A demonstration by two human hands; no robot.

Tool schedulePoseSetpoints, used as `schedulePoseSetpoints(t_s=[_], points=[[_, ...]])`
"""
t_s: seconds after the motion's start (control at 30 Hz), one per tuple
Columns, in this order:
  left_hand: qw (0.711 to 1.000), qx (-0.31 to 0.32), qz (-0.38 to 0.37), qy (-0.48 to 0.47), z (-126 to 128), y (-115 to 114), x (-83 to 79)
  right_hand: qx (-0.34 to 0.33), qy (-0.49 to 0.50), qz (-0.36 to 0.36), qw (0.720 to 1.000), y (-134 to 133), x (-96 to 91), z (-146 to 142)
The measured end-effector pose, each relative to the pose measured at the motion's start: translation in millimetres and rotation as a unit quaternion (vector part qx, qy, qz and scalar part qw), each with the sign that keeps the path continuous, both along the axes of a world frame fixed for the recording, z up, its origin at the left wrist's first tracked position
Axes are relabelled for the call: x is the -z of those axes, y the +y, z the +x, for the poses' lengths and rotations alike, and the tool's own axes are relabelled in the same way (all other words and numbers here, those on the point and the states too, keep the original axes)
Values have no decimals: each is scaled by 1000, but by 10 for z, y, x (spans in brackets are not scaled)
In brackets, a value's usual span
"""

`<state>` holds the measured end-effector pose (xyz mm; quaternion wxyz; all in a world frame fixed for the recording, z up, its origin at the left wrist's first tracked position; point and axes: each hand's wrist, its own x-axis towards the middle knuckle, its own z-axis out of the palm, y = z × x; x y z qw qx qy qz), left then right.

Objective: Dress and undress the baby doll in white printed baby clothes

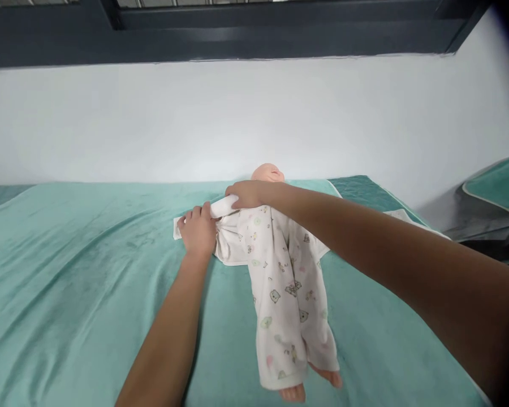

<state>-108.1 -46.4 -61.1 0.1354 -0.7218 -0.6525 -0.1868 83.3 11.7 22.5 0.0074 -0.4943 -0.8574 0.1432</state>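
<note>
A baby doll [268, 172] lies on its back, its head toward the wall and mostly hidden by my right hand and forearm. It wears white printed clothes, with long trousers [280, 305] down to its bare feet. To the left of its chest, a white sleeve-like piece of cloth [223, 207] stretches between my hands. My left hand [198, 227] is closed on the outer end of this sleeve, where the fabric bunches. My right hand [246, 195] reaches across the doll's upper body and grips the inner end near the shoulder.
A teal blanket [89, 282] with soft folds covers the surface under the doll. White cloth [401, 216] lies to the right, partly behind my forearm. Behind stands a white wall [195, 118] below a dark window frame [258, 39]. Another teal cloth [498, 183] shows at the far right.
</note>
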Motion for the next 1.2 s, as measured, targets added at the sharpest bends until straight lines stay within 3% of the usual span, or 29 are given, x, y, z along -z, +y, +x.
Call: schedulePoseSetpoints(t_s=[0.2,0.37,0.47,0.57,0.73,0.83,0.93,1.07,1.13,1.2], points=[[999,-31,-8,2,-102,18,-3,36,130,172,976,-222,77,617],[998,-53,-17,-21,-165,-1,-14,220,154,241,933,-512,429,1115],[997,-70,-22,-26,-139,-31,-3,299,120,233,918,-670,760,1207],[997,-68,-9,-26,-105,-98,37,289,112,271,911,-782,1016,1183],[994,15,77,-78,-7,-339,56,344,135,304,878,-779,1129,1244],[970,139,84,-179,228,-479,-93,380,159,294,863,-738,1101,1354],[943,232,29,-236,625,-498,-383,421,185,264,848,-725,1065,1421],[932,333,-84,-116,1237,-296,-784,437,191,241,845,-724,1034,1434],[929,338,-149,6,1531,-149,-902,443,187,229,847,-721,1026,1436],[921,303,-214,117,1802,-14,-949,442,179,217,852,-717,1019,1442]])
